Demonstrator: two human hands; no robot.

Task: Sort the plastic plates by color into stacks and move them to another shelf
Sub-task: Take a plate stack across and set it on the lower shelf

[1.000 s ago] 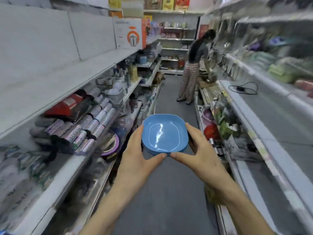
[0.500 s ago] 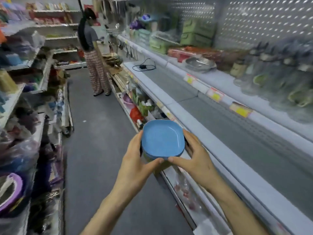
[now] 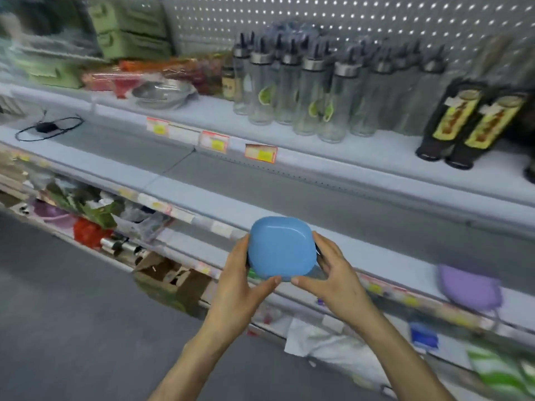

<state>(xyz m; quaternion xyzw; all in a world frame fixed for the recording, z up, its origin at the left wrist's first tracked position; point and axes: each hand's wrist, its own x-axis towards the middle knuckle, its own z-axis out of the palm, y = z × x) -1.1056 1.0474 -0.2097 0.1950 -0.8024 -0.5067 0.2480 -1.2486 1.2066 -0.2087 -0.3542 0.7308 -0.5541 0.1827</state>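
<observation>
Head view: gripping the blue plates (image 3: 282,247) from both sides, left hand (image 3: 240,287) and right hand (image 3: 333,279), just above the front edge of the grey shelf (image 3: 376,221). Risks sliding off that edge if set down short.

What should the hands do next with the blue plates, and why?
Probably reach forward and set the blue plates down on the shelf just ahead. The left hand and right hand hold them at its front edge, that part looks bare, and purple plates sit on it further right.
</observation>
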